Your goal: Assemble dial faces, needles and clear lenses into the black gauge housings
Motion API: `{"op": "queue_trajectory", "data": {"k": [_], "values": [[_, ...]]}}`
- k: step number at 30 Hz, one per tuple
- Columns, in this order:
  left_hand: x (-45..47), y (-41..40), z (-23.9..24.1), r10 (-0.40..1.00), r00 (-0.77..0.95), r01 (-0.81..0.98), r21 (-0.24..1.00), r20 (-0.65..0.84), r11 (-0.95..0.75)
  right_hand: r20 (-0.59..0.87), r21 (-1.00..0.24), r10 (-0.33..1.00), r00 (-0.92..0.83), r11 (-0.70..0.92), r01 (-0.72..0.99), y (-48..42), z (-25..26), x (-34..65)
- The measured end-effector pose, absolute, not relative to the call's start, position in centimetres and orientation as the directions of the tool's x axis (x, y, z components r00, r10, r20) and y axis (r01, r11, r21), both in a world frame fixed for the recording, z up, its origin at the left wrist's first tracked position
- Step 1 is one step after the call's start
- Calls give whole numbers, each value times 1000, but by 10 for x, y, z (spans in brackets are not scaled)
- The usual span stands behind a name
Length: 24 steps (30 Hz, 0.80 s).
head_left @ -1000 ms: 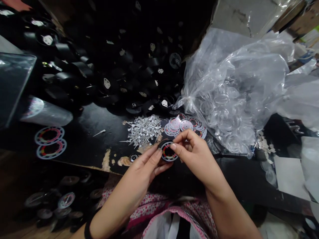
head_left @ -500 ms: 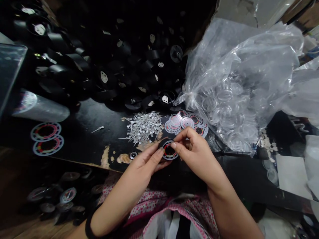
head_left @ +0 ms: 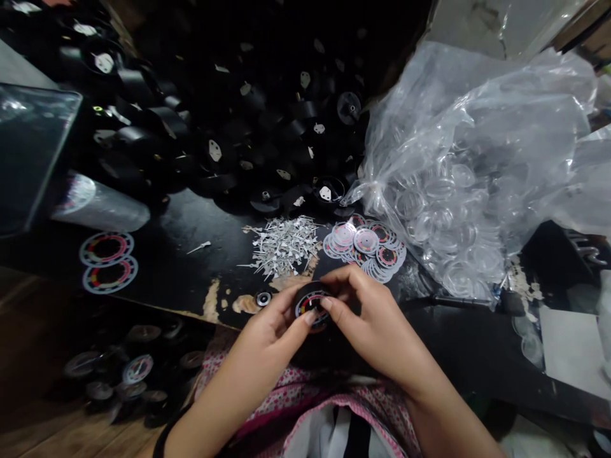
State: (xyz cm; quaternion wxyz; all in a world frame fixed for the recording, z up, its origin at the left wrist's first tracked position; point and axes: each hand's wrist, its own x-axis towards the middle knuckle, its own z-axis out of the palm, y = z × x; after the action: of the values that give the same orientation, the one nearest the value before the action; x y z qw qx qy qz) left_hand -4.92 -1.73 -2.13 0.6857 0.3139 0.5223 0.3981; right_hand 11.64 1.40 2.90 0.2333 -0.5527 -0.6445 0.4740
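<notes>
Gauge (head_left: 310,292) gripped from two sides.
Left hand (head_left: 274,327) clamps its edge; right hand (head_left: 363,312) pinches it opposite, near the pile of pointers (head_left: 285,248).

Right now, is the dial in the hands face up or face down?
Face up: the dial shows its red-marked printed side to the camera between the left hand and right hand, both partly covering it.

The left hand (head_left: 273,326) and right hand (head_left: 365,312) hold 1 gauge (head_left: 307,301), with pointers (head_left: 285,247) and discs (head_left: 366,242) just beyond the grip, a bag (head_left: 443,191) farther right.
</notes>
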Motion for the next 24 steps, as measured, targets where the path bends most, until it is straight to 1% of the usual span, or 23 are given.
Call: {"op": "queue_trajectory", "data": {"k": [3, 5, 6, 8, 10, 12, 14, 16, 19, 21, 24], "values": [[-66, -25, -27, 896, 33, -167, 881, -444, 443, -182, -875, 903, -390, 32, 482, 22, 30, 110], [-76, -27, -29, 879, 13, -220, 857, -476, 467, -136, -814, 889, -438, 152, 561, 31, 29, 105], [-80, -27, -29, 866, 0, -274, 833, -501, 481, -123, -746, 890, -440, 209, 632, 35, 28, 101], [-85, -26, -26, 840, -53, -392, 785, -539, 479, -117, -561, 901, -417, 287, 777, 43, 24, 92], [-87, -24, -20, 825, -123, -482, 760, -551, 436, -119, -389, 908, -403, 330, 860, 46, 19, 80], [-88, -22, -14, 825, -150, -531, 748, -545, 398, -109, -277, 911, -398, 357, 892, 48, 13, 70], [-87, -21, -11, 837, -140, -567, 736, -529, 370, -92, -213, 919, -384, 358, 909, 48, 8, 62], [-83, -19, -11, 852, -145, -598, 731, -503, 330, -108, -211, 923, -370, 342, 916, 48, 7, 60], [-73, -13, -12, 869, -181, -607, 748, -460, 270, -152, -276, 921, -358, 309, 910, 48, 9, 64], [-65, -7, -11, 881, -179, -590, 764, -439, 261, -157, -305, 924, -349, 291, 907, 48, 12, 69], [-60, -1, -8, 887, -216, -589, 778, -409, 216, -145, -300, 939, -313, 259, 918, 46, 15, 76]]}}
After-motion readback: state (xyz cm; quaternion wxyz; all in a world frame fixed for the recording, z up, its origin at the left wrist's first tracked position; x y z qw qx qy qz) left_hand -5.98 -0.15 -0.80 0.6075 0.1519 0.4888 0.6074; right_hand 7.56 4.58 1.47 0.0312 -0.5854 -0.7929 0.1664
